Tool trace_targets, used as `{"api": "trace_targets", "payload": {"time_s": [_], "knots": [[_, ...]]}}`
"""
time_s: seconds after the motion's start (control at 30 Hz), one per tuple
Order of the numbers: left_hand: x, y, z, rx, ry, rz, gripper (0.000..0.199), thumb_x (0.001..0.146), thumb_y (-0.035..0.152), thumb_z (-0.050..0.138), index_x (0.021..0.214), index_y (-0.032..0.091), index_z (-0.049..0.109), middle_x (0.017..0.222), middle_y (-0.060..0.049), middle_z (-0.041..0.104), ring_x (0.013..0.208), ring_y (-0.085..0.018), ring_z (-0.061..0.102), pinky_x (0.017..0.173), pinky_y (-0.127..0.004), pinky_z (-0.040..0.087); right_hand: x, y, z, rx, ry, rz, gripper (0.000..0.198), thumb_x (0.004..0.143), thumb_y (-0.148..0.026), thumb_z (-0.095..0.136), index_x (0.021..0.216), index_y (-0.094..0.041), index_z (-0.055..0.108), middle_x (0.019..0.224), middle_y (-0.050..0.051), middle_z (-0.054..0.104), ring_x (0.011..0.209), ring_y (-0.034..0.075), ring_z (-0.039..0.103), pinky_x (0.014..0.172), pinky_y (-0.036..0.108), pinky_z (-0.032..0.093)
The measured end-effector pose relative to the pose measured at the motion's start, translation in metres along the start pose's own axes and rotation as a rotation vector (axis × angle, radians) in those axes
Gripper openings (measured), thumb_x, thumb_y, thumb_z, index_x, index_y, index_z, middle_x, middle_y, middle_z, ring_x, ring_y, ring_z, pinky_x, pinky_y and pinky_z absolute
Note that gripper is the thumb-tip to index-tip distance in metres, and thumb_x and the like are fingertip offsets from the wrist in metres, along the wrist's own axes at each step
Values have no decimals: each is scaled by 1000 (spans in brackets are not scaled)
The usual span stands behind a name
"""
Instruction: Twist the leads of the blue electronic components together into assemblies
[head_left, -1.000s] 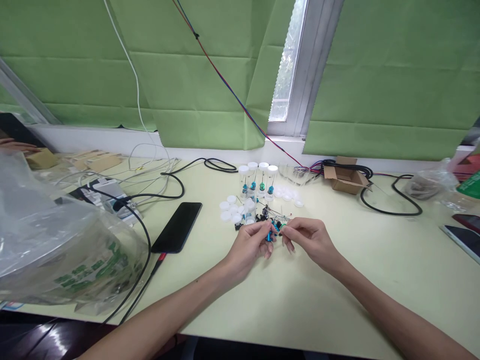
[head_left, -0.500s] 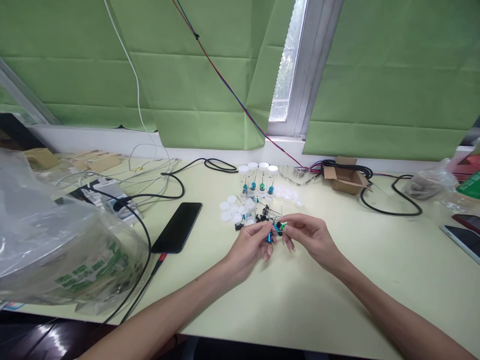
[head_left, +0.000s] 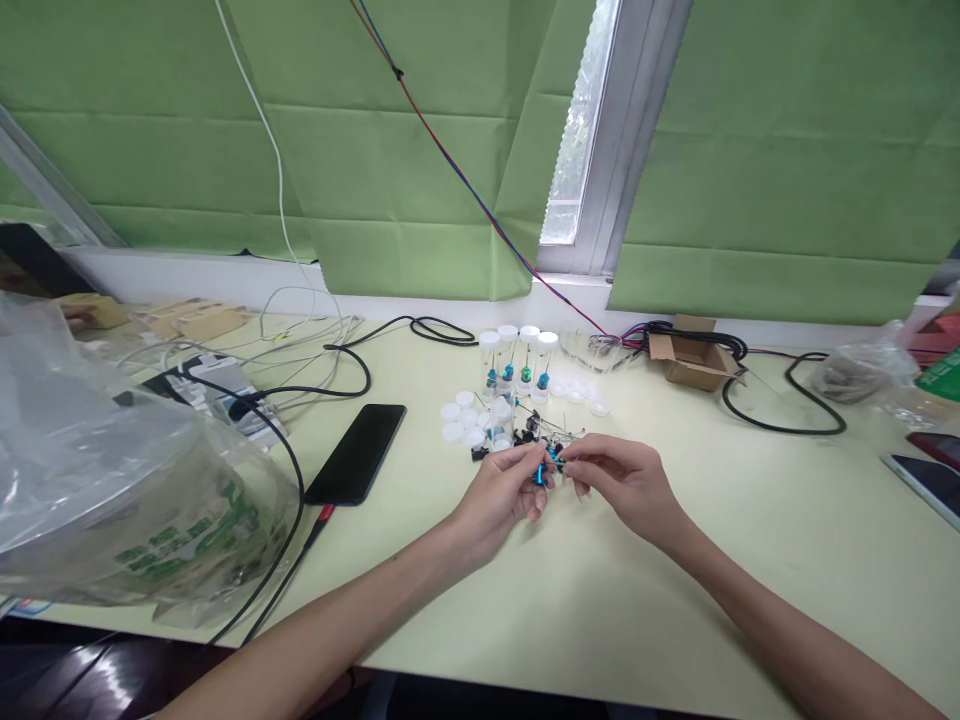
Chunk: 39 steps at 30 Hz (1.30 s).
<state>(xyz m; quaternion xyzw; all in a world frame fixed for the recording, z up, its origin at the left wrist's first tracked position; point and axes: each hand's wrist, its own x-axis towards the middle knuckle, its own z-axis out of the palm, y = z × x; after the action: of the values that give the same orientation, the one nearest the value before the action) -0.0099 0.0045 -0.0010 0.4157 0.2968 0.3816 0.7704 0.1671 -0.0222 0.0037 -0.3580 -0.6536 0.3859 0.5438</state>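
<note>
My left hand (head_left: 501, 496) is closed, its thumb and fingers pinching a small shiny blue part (head_left: 539, 474). Close on the right, my right hand (head_left: 616, 478) has thumb and fingertips pinched together at the blue part; whatever they grip is too small and covered to name. Just beyond the fingertips lies a loose pile of black pieces with thin wire-like pins (head_left: 534, 425). Several clear tubes with white caps (head_left: 527, 362) stand upright behind it, with blue or green pieces inside. Loose white caps (head_left: 452, 432) lie left of the pile.
A black phone (head_left: 356, 455) lies left of my hands, near a black cable (head_left: 300, 470). A big clear plastic bag (head_left: 142, 480) fills the left side. At the back right sit an open cardboard box (head_left: 691, 360) and coiled black cable (head_left: 787, 428). Another phone (head_left: 926, 487) is at the right edge.
My right fingers have closed together and drawn slightly toward the left hand. A green piece seen at those fingertips before is now out of sight. My left hand keeps its hold.
</note>
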Motion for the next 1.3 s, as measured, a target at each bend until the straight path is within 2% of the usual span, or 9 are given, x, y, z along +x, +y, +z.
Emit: {"api": "trace_targets", "payload": {"time_s": [0.23, 0.57, 0.77, 0.9, 0.97, 1.17, 1.3], "knots": [[-1, 3, 3, -4, 4, -18, 34, 80, 44, 72, 78, 12, 64, 67, 1, 56, 39, -2, 47, 35, -15, 33, 0, -3, 1, -216, 50, -154, 7, 88, -19, 66, 84, -20, 73, 69, 1, 68, 55, 11, 58, 54, 26, 48], [0, 2, 2, 1, 9, -27, 33, 82, 43, 70, 76, 11, 63, 66, 2, 55, 38, -2, 46, 35, -15, 34, -3, -6, 6, -335, 96, -283, 13, 88, -16, 65, 76, -17, 69, 58, 0, 62, 53, 12, 55, 55, 28, 46], [0, 2, 3, -21, 8, -29, 31, 80, 41, 73, 76, 11, 64, 67, 1, 57, 39, -2, 46, 35, -15, 33, -3, -5, 7, -188, 64, -159, 7, 88, -20, 66, 89, -19, 73, 68, 1, 66, 55, 12, 57, 56, 28, 50], [0, 4, 4, -31, 8, -36, 29, 82, 39, 71, 79, 10, 65, 66, 0, 57, 40, -2, 46, 36, -15, 33, -2, -5, 5, 7, -40, -24, 15, 89, -23, 65, 102, -23, 73, 75, 2, 67, 59, 12, 58, 56, 27, 51], [-1, 4, 4, -28, 4, -38, 28, 83, 37, 70, 79, 10, 66, 65, 0, 56, 41, -3, 45, 37, -14, 34, -1, -7, 4, 69, -100, 18, 14, 90, -24, 65, 101, -23, 75, 76, 2, 67, 59, 11, 58, 57, 27, 51], [-2, 4, 3, -13, -59, -22, 28, 87, 38, 65, 80, 11, 66, 70, 0, 56, 41, -2, 44, 36, -14, 31, 3, -8, -3, 168, -178, 61, 21, 96, -29, 56, 107, -21, 73, 80, 5, 68, 62, 13, 59, 61, 30, 50], [-3, 6, 4, 11, -53, -26, 28, 87, 39, 64, 80, 11, 66, 70, -1, 57, 41, -2, 44, 36, -14, 29, 4, -2, -6, 238, -237, 94, 27, 98, -32, 52, 112, -18, 71, 84, 7, 68, 66, 14, 60, 64, 32, 49]]}}
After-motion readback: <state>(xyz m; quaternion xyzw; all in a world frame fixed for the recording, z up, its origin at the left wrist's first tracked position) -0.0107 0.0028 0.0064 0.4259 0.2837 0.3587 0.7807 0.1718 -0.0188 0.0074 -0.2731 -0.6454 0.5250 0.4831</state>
